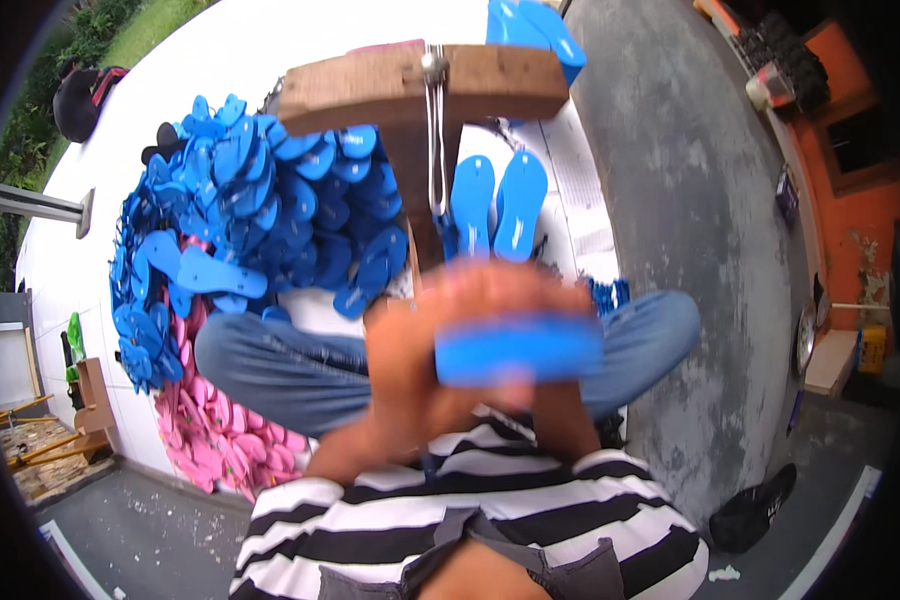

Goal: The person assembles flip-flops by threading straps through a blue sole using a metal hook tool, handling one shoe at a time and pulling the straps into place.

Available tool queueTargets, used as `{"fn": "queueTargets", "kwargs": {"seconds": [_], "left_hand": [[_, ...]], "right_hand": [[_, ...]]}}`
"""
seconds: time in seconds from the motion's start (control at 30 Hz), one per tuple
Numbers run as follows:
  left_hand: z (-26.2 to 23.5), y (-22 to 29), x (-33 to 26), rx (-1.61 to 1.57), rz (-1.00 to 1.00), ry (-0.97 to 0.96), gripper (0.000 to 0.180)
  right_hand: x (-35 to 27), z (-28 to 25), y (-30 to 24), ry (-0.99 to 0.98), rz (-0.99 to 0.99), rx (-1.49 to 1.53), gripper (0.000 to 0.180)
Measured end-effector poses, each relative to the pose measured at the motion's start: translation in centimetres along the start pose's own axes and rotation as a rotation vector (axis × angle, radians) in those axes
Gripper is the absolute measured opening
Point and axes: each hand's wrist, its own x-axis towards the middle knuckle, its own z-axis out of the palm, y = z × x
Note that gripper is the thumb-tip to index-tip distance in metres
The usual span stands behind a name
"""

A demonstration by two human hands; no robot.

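Note:
Between both my hands, in front of my chest, is a blue flip-flop [518, 350], smeared by motion and seen end-on. My left hand [400, 335] wraps it from the left, with fingers running over its far side. From the right, my right hand [562, 395] closes on it; its fingers are blurred and partly hidden. Just beyond the hands stands a wooden post with a crosspiece [510, 80], with a white cord [436, 140] hanging from a metal knob. Beside the post lie two blue flip-flop soles [520, 200], side by side.
A large heap of blue flip-flops [260, 190] spreads to the left, with pink ones [220, 440] nearer. More blue soles [535, 35] rest behind the crosspiece. My crossed legs [280, 370] flank the work. Grey floor [690, 300] lies right, with a black bag-like item [755, 510].

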Motion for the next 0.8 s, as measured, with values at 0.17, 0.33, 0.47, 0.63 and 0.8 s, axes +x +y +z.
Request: {"fn": "queueTargets", "kwargs": {"seconds": [0.17,0.33,0.47,0.63,0.8], "left_hand": [[-0.9,-4.3,-2.6,-0.160,0.144,-0.117,0.042],[-1.9,-4.1,-0.8,-0.056,0.318,-0.177,0.043],[-0.9,-3.0,-1.6,-0.006,0.646,-0.306,0.037],[-0.7,-7.1,-2.6,-0.105,-0.213,-0.116,0.041],[-2.0,-12.6,-4.3,-0.204,-0.683,0.070,0.054]], "right_hand": [[-2.7,-0.5,2.9,-0.131,0.002,0.167,0.057],[-1.2,-0.2,3.4,-0.104,-0.215,-0.011,0.065],[-4.2,-0.4,2.7,-0.067,-0.367,-0.134,0.042],[-4.2,-0.4,5.4,0.251,0.242,-0.162,0.061],[-6.1,0.0,7.0,-0.157,0.198,-0.964,0.032]]}}
